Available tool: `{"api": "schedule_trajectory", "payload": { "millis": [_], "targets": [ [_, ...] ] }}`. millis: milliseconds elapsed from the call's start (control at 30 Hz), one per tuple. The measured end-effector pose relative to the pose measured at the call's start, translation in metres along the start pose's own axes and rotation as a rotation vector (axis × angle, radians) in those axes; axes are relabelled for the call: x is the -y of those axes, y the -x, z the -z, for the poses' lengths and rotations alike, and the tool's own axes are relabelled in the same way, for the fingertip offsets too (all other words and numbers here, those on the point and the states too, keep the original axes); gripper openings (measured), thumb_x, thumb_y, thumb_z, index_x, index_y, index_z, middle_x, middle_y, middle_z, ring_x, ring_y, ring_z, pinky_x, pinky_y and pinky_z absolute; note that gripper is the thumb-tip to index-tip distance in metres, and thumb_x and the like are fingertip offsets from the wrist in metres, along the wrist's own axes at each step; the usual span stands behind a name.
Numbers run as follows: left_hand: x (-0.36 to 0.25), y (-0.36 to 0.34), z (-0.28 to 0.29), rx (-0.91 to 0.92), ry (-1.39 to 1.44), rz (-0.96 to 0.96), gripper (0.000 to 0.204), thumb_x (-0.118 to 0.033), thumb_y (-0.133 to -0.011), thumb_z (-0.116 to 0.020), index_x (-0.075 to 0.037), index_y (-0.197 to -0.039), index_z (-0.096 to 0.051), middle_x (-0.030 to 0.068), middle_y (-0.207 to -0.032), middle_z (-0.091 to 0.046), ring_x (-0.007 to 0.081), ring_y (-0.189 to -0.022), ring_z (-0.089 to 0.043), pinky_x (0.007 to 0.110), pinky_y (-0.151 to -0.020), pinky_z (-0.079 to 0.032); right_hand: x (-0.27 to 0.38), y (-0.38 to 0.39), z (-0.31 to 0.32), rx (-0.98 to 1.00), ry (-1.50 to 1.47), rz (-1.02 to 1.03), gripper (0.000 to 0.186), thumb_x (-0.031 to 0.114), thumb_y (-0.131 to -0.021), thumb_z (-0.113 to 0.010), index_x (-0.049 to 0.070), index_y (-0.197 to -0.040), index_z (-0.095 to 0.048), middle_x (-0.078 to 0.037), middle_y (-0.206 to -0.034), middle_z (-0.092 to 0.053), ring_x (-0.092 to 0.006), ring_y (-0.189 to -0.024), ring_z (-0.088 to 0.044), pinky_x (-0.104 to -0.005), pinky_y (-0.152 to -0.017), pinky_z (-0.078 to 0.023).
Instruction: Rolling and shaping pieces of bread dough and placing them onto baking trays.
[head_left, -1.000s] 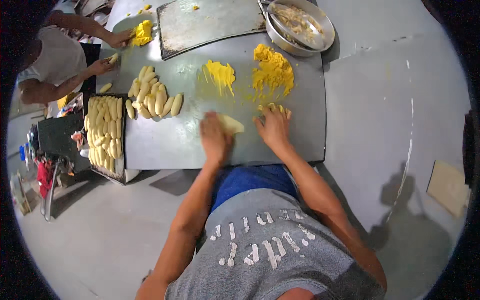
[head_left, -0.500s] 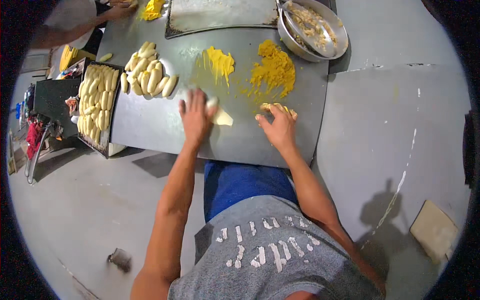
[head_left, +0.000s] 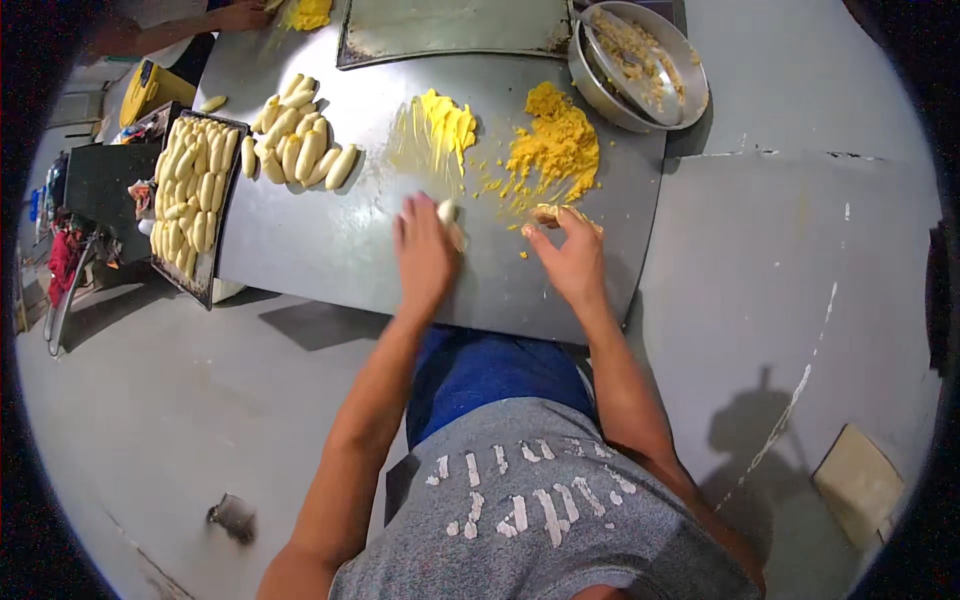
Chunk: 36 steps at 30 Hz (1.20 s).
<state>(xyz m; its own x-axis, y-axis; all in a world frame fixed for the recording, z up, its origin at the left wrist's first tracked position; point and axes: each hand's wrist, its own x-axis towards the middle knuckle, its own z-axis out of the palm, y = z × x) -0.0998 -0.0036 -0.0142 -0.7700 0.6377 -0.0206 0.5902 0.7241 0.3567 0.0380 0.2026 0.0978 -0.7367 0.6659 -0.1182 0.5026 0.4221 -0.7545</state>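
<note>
My left hand point(head_left: 425, 250) lies nearly flat on the metal table, fingers stretched out and a little blurred. A small pale dough piece point(head_left: 447, 212) shows at its right edge; the rest is hidden under the hand. My right hand point(head_left: 576, 258) is curled, thumb and fingers closed around a small flat piece smeared with yellow point(head_left: 546, 213), whose kind I cannot make out. Ahead of the hands are a smooth yellow paste smear point(head_left: 447, 125) and a crumbly yellow filling mound point(head_left: 556, 145). Several finger-shaped dough rolls point(head_left: 298, 140) are heaped to the left.
A tray point(head_left: 230, 215) packed with dough rolls sits by the table's left edge. A dark-rimmed metal tray point(head_left: 455, 30) lies at the back. Metal bowls point(head_left: 685, 110) with a brownish mix stand at the far right corner. Another person's arm point(head_left: 150, 38) reaches in at the far left.
My left hand has moved right and slightly nearer me, and the flat pale dough flap beside it no longer shows. My right hand stays about where it was, still gripping the yellow-smeared piece.
</note>
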Motion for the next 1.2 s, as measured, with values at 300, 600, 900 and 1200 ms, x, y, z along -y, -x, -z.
{"api": "schedule_trajectory", "payload": {
  "millis": [300, 600, 900, 1200],
  "targets": [
    [-0.053, 0.034, 0.023, 0.238, 0.299, -0.247, 0.053, -0.024, -0.092, -0.085, -0.005, -0.14, -0.072, 0.0208, -0.127, -0.072, 0.041, -0.111, -0.069, 0.051, -0.098, -0.057, 0.039, -0.048, 0.001, -0.134, -0.232, 0.039, 0.023, 0.019, -0.096, -0.085, 0.005, -0.114, -0.082, -0.016, -0.112, -0.082, -0.0357, -0.102, -0.08, -0.0453, -0.094, -0.06],
    [0.065, -0.128, 0.198, -0.367, 0.113, 0.102, 0.048, -0.014, -0.095, -0.086, 0.004, -0.137, -0.069, 0.0255, -0.138, -0.063, 0.046, -0.128, -0.062, 0.051, -0.11, -0.051, 0.086, -0.314, -0.06, -0.347, 0.124, 0.109, 0.033, 0.023, -0.098, -0.079, -0.001, -0.119, -0.075, -0.024, -0.115, -0.076, -0.0479, -0.109, -0.07, -0.0576, -0.096, -0.057],
    [0.098, -0.172, 0.212, -0.075, 0.536, -0.053, 0.021, -0.006, -0.095, -0.083, -0.001, -0.115, -0.079, 0.0198, -0.122, -0.07, 0.0389, -0.114, -0.071, 0.046, -0.098, -0.058, -0.022, -0.579, -0.045, -0.688, 0.569, 0.045, 0.032, 0.012, -0.104, -0.064, 0.001, -0.132, -0.074, -0.038, -0.143, -0.064, -0.0545, -0.133, -0.064, -0.059, -0.116, -0.052],
    [0.1, -0.282, 0.17, 0.45, 1.297, 0.352, 0.061, -0.013, -0.109, -0.075, 0.002, -0.163, -0.053, 0.0146, -0.158, -0.063, 0.0246, -0.145, -0.058, 0.039, -0.126, -0.043, 0.108, -0.29, -0.147, -0.251, -0.822, -0.313, 0.022, 0.018, -0.103, -0.075, 0.005, -0.121, -0.074, -0.005, -0.097, -0.078, -0.0162, -0.082, -0.075, -0.0339, -0.069, -0.06]
  ]
}}
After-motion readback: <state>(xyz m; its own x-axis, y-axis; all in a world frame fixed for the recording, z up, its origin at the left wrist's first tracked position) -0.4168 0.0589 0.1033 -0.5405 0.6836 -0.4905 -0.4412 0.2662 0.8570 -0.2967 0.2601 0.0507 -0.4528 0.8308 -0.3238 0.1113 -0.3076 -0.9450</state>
